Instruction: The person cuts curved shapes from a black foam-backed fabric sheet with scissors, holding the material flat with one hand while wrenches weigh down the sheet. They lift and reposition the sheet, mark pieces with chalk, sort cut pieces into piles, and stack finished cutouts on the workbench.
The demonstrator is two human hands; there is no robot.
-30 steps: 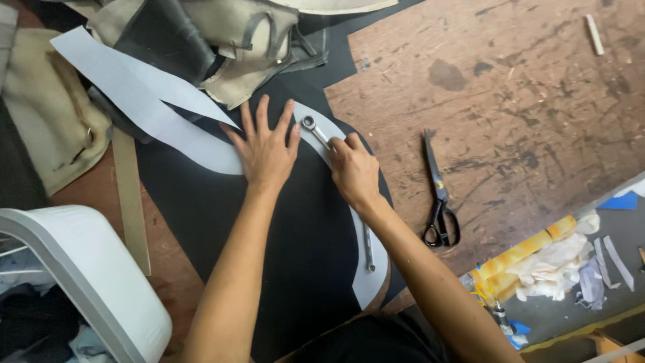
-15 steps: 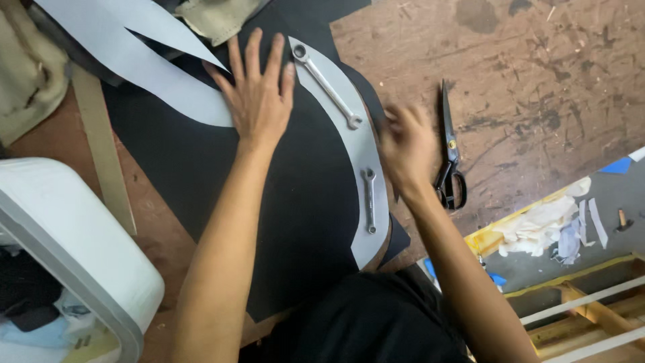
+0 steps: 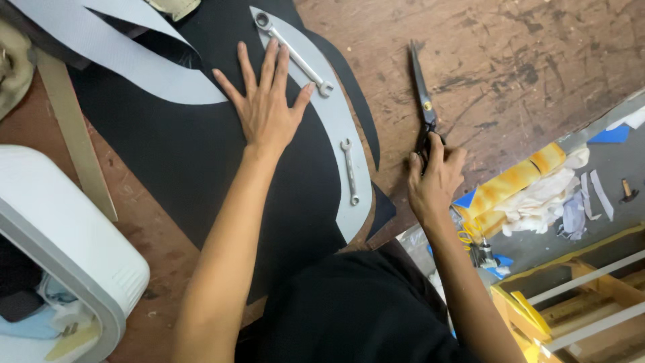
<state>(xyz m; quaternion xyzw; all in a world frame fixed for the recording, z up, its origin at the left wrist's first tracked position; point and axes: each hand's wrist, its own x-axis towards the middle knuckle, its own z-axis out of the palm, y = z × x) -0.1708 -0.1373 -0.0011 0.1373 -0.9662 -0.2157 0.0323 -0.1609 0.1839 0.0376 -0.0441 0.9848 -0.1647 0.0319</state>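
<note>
Right hand [image 3: 433, 181] has left the grey curved template [image 3: 336, 114] and now sits on the scissors [image 3: 424, 111] handles, centre-right, fingers curling around them; left hand [image 3: 269, 107] still flat, fingers spread, pinning black fabric [image 3: 175, 154]; two wrenches [image 3: 295, 54] weight the template.

No pkgs, labels, signs or screens in view.
</note>
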